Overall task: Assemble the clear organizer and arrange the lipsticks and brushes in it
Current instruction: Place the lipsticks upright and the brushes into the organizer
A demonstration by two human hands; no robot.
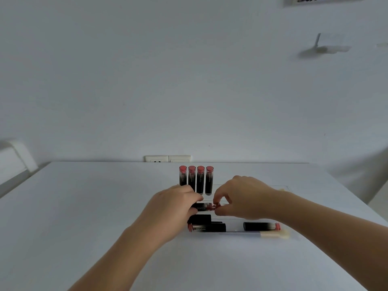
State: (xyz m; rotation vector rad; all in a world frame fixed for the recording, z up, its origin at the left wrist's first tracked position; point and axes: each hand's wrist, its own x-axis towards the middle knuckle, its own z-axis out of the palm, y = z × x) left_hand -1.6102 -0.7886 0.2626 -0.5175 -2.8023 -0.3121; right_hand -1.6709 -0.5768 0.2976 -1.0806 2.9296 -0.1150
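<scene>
Both my left hand (176,203) and right hand (241,198) pinched the slick, light black-and-red lipstick tube (204,206) by its ends, at 12 o'clock of the others.

8 lipsticks (200,179), 2 hands (174,204)

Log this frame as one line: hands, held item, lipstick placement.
hands: left hand and right hand both hold one lipstick | standing: four lipsticks in row | lying: others near front
</scene>
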